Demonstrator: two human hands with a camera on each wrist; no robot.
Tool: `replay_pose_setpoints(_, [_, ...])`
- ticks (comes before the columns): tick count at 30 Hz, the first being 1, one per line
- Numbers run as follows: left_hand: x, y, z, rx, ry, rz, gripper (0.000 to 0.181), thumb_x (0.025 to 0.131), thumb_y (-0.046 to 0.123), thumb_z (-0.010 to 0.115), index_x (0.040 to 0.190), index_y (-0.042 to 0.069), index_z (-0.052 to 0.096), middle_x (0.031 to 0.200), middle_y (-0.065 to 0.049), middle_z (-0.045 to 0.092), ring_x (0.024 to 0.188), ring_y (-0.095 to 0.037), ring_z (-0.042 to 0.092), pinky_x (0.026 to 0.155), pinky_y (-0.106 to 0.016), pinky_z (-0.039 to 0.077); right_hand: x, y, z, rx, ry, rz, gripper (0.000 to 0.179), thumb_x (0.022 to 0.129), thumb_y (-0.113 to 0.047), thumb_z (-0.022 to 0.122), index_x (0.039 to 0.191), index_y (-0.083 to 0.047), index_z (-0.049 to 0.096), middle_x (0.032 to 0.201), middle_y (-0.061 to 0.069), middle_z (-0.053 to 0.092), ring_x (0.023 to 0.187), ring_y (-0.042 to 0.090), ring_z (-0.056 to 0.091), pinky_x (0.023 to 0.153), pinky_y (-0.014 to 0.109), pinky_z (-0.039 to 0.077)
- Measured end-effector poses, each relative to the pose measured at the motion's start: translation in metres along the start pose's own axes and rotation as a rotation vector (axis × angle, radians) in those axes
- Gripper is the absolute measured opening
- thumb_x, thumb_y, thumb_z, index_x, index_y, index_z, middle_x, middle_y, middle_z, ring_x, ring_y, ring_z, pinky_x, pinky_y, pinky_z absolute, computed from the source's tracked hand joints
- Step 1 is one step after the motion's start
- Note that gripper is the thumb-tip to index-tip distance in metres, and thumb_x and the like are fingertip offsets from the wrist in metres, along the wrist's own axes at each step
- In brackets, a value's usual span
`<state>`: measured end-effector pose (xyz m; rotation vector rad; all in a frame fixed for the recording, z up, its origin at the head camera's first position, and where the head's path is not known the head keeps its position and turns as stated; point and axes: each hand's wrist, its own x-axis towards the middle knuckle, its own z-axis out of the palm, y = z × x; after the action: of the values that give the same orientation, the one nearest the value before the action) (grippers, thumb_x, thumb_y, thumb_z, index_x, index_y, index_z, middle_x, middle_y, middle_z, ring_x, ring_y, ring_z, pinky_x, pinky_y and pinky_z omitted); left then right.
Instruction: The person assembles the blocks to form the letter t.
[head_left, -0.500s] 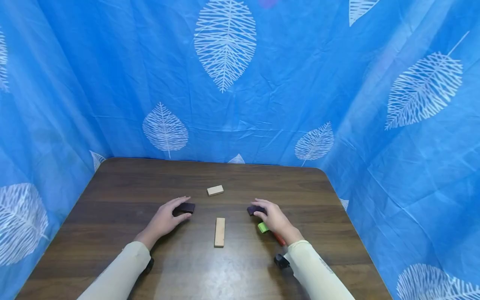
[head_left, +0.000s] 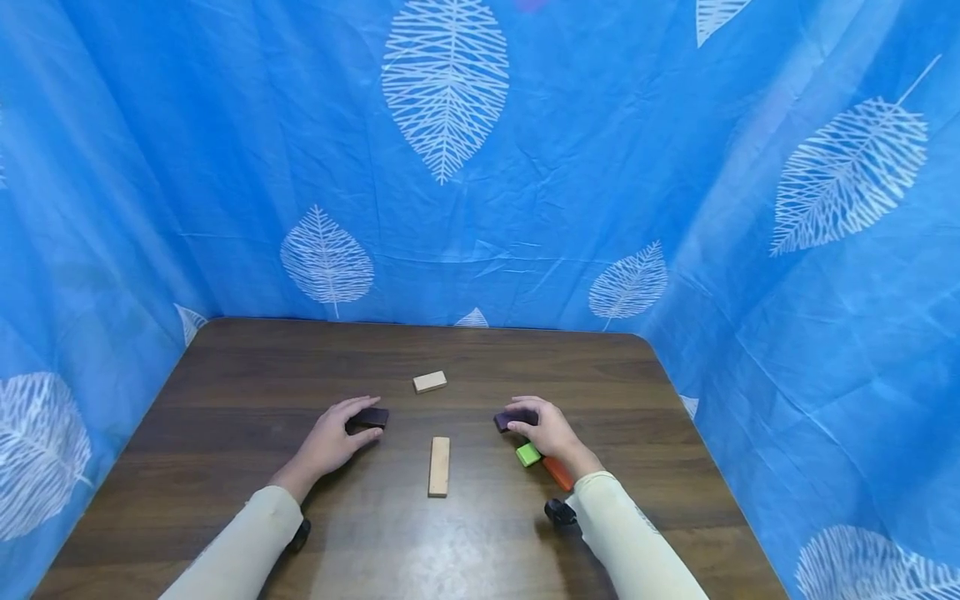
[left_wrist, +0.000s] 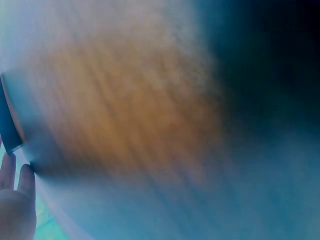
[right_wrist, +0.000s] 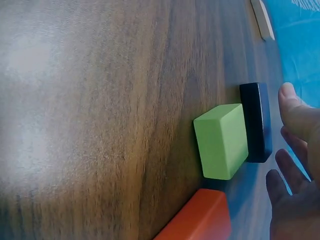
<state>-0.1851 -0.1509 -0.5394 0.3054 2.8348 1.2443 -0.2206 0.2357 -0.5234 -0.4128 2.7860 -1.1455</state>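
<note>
On the left of the table my left hand (head_left: 333,435) reaches beside a dark block (head_left: 374,417), its fingers on the far side and the thumb on the near side, both loosely spread. The left wrist view is blurred; fingers (left_wrist: 25,185) show there below the dark block's end (left_wrist: 9,120). On the right, my right hand (head_left: 553,432) hovers with relaxed fingers by a second dark block (head_left: 504,422), (right_wrist: 256,122); in the right wrist view a gap separates them. Near that wrist lie a green block (right_wrist: 220,142) and an orange-red block (right_wrist: 202,217).
Between the hands a long pale wooden block (head_left: 439,467) lies on the brown table (head_left: 450,550). A shorter pale block (head_left: 430,382) is farther back. Blue leaf-patterned cloth (head_left: 540,167) hangs behind and at both sides. A black device (head_left: 560,512) sits at the right wrist.
My right hand has shifted very slightly, and more of the green and orange-red blocks shows. The left hand stays almost where it was, and the blocks lie still.
</note>
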Motion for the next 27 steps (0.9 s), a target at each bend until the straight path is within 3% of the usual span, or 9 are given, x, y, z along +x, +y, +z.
replay_pose_setpoints(11, [0.002, 0.000, 0.000, 0.035, -0.004, -0.007, 0.054, 0.092, 0.020, 0.076, 0.142, 0.010, 0.058, 0.144, -0.020, 0.052, 0.135, -0.044, 0.039, 0.106, -0.062, 0.031, 0.005, 0.007, 0.005, -0.006, -0.001, 0.015, 0.027, 0.089, -0.007, 0.077, 0.116, -0.007, 0.075, 0.130, 0.011, 0.065, 0.126, 0.035, 0.056, 0.105, 0.050, 0.039])
replay_pose_setpoints(20, [0.004, -0.003, 0.001, 0.038, -0.007, -0.003, 0.052, 0.092, 0.020, 0.076, 0.140, 0.011, 0.060, 0.142, -0.017, 0.054, 0.134, -0.042, 0.040, 0.106, -0.061, 0.032, 0.001, 0.007, 0.008, -0.049, 0.002, 0.134, 0.028, 0.090, -0.015, 0.077, 0.119, -0.015, 0.075, 0.126, 0.007, 0.066, 0.121, 0.032, 0.058, 0.101, 0.050, 0.043])
replay_pose_setpoints(27, [0.004, -0.003, 0.002, 0.044, -0.016, 0.000, 0.046, 0.092, 0.019, 0.076, 0.136, 0.012, 0.063, 0.141, -0.017, 0.053, 0.133, -0.042, 0.040, 0.105, -0.062, 0.033, -0.002, 0.009, 0.011, -0.040, 0.042, 0.119, 0.027, 0.088, -0.017, 0.080, 0.115, -0.014, 0.077, 0.120, 0.007, 0.069, 0.116, 0.031, 0.060, 0.098, 0.050, 0.045])
